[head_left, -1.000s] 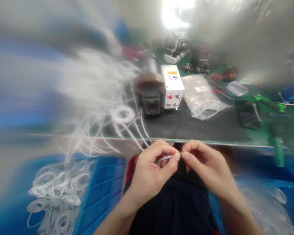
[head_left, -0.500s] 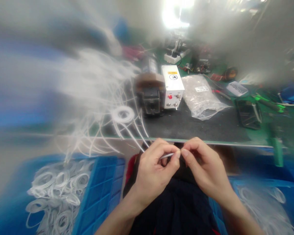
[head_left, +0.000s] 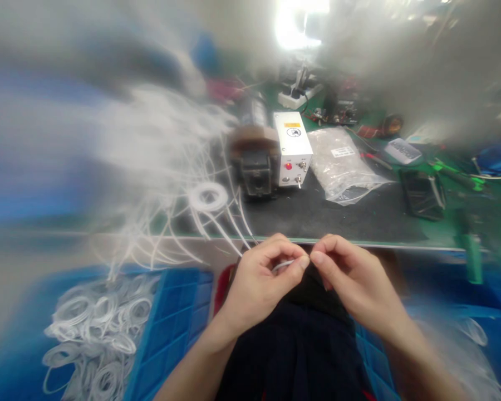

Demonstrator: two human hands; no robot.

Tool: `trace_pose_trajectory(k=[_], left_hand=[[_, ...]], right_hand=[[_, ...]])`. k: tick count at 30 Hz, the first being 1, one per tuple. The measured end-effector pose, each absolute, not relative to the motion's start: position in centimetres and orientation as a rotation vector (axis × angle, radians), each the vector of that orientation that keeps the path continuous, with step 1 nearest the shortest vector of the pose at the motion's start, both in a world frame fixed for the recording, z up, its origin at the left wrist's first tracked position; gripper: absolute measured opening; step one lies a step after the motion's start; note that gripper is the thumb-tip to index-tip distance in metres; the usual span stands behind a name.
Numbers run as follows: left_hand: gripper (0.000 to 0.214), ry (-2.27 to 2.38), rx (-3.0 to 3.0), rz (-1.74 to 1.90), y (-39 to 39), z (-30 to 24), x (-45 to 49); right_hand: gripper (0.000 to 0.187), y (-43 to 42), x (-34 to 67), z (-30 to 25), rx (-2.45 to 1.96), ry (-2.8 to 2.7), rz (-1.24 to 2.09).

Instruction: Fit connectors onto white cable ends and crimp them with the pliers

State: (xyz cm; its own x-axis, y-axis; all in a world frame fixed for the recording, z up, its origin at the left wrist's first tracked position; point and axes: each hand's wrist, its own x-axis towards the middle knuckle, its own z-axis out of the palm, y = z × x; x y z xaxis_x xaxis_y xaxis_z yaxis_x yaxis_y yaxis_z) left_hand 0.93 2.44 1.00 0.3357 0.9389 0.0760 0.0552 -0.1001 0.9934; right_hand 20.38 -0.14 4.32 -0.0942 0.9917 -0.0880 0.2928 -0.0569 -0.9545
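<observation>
Just before the table edge [head_left: 384, 244], the left hand [head_left: 259, 281] pinches a white wire [head_left: 282, 264], seemingly for steadiness; the right hand [head_left: 354, 273] presses fingertips together, hiding anything between.

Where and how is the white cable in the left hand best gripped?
Likely near its right end, pinched between thumb and forefinger from the left: the white cable is thin and curves back into the left hand.
</observation>
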Motion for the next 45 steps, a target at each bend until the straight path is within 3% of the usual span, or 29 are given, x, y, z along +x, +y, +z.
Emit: trace_pose_trajectory(k=[17,26,35,37,42,45], left_hand=[[0.011,1.061,1.501,1.016,1.6,1.7,1.6],[0.012,1.031,1.499,1.01,1.4,1.8,1.5],[0.013,0.895,1.421,0.958,2.0,1.6,1.2],[0.014,0.879,1.413,0.947,2.3,1.3,1.3],[0.011,0.997,1.536,0.978,2.8,1.1,2.1],[0.01,1.019,1.634,0.979,3.0,1.5,2.6]], right_hand=[[0.015,-0.2,20.5,4.1,-1.331,-1.475,1.126],[0.019,-0.3,21.0,4.1,-1.44,-1.686,0.894],[0.032,0.7,21.3,3.3,-1.165,-1.119,1.715],[0.028,0.5,21.1,3.2,-1.28,-1.24,1.542],[0.011,-0.3,20.7,3.5,-1.52,-1.729,0.613],[0.015,-0.1,21.1,3.6,-1.53,-1.607,0.804]])
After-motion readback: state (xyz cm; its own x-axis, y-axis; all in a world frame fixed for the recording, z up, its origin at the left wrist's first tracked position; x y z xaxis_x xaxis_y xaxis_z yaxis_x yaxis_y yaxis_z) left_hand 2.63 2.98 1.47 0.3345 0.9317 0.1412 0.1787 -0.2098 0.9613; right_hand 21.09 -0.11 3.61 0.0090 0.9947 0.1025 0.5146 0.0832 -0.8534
